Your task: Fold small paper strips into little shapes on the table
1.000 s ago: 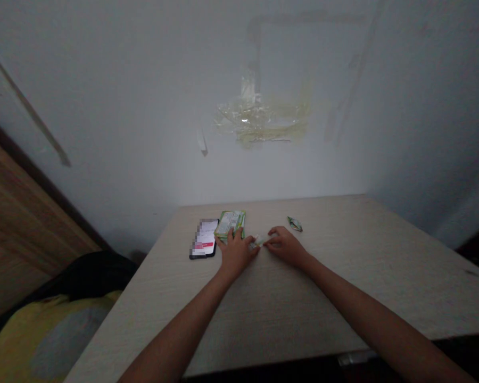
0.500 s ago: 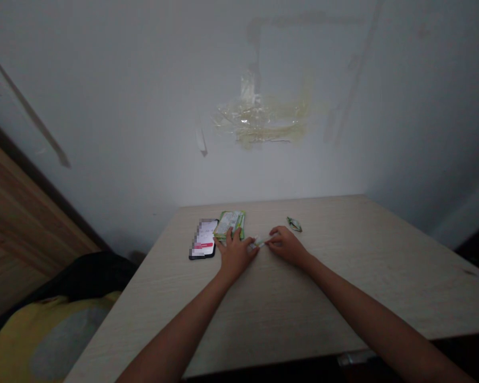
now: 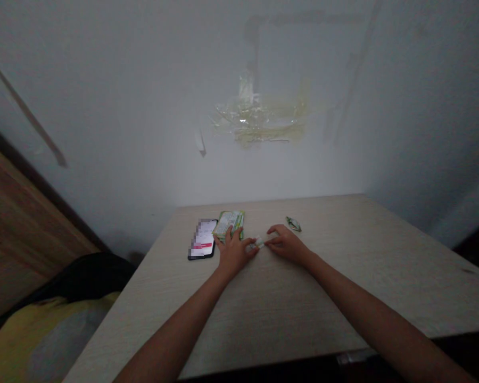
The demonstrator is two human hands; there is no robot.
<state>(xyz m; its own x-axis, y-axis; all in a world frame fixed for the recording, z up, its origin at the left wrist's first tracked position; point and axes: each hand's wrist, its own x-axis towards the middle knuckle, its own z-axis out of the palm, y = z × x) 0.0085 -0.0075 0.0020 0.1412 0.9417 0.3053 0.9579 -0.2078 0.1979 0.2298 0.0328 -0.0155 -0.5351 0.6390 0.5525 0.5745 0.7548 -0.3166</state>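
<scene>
My left hand (image 3: 234, 254) lies palm down, its outer fingers spread on the near edge of a green-and-white packet (image 3: 228, 223). Between its thumb and index finger is a small whitish, see-through piece (image 3: 259, 242), too small to make out fully. Just right of that piece, my right hand (image 3: 287, 246) rests on its side, with thumb and forefinger apart and nothing visible between them. Beyond the right hand lies a small crumpled green wrapper (image 3: 293, 224).
A phone (image 3: 203, 239) with a lit screen lies left of the packet. The pale wooden table (image 3: 343, 276) meets a wall (image 3: 151, 133) bearing old clear tape (image 3: 259, 119). A yellow-and-grey soft item (image 3: 56, 340) sits left of the table.
My right fingertips have come slightly away from the whitish piece and parted. The left hand stays in place on the packet and piece.
</scene>
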